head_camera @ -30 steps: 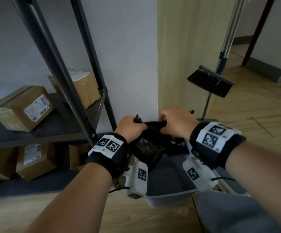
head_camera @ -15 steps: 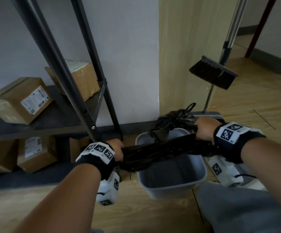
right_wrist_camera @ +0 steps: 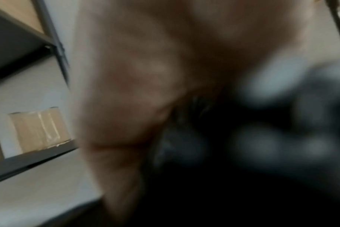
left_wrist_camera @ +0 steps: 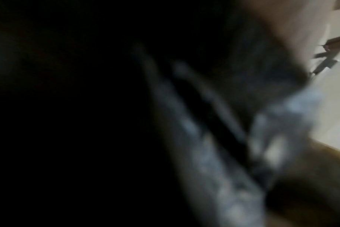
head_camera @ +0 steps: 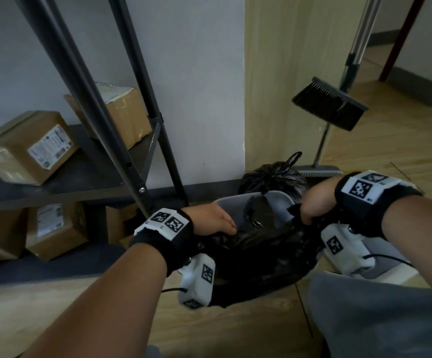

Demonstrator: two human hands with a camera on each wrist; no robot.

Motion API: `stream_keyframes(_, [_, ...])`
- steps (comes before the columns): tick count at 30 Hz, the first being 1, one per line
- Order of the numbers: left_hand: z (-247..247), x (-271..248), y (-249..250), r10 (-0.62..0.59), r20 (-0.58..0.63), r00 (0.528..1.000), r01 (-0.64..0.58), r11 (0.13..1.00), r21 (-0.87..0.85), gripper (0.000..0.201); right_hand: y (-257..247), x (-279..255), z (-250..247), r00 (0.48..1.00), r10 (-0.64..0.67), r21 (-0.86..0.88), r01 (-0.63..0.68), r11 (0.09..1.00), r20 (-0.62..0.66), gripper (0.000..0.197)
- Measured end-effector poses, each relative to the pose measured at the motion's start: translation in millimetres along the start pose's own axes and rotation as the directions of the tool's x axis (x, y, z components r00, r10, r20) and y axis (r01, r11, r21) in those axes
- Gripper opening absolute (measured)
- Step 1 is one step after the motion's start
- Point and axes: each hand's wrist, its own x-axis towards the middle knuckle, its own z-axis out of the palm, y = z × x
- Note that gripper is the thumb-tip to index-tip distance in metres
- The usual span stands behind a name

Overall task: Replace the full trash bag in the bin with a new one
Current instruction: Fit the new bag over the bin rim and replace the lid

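Fingers of my left hand (head_camera: 213, 220) curl down over the near-left rim of the grey bin (head_camera: 274, 196), gripping the edge of the new black bag (head_camera: 259, 257); fingers of my right hand (head_camera: 314, 202) are clamped on the bag's edge at the bin's right rim, knuckles up; bag plastic is spread between both hands and drapes over the bin's front wall down toward the floor; a flap of it hangs inside the bin against the back wall; only the bin's far rim and part of its inner wall show; full trash bag (head_camera: 274, 178), tied at the top, sits on the floor directly behind the bin, touching or just beside its back rim, cannot tell which; broom (head_camera: 330, 107) and the dustpan (head_camera: 318, 173) stand behind and to the right of the bin against the wood panel; metal shelf (head_camera: 85, 174) with cardboard boxes (head_camera: 26, 146) is left of the bin; left wrist view is dark and blurred, only streaks of black plastic; right wrist view is blurred, palm close up with black plastic (right_wrist_camera: 243, 153) under it
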Motion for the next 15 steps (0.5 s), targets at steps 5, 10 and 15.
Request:
stream_keyframes(5, [-0.2, -7.8, -8.0, 0.000, 0.049, 0.999, 0.007, 0.990, -0.138, 0.027, 8.5, 2.0, 1.8, 0.993, -0.003, 0.030, -0.001, 1.000, 0.119, 0.014])
stream_keyframes(10, [2.2, 1.3, -23.7, -0.051, -0.274, 0.960, -0.084, 0.883, -0.461, 0.033, 13.5, 19.6, 5.7, 0.909, -0.096, 0.140, 0.166, 0.976, -0.405, 0.021])
stream_keyframes(15, [8.6, 15.0, -29.7, -0.106, -0.439, 0.892, -0.125, 0.876, -0.466, 0.041, -4.8, 20.2, 10.3, 0.643, -0.200, 0.090, 0.389, 0.917, -0.739, 0.046])
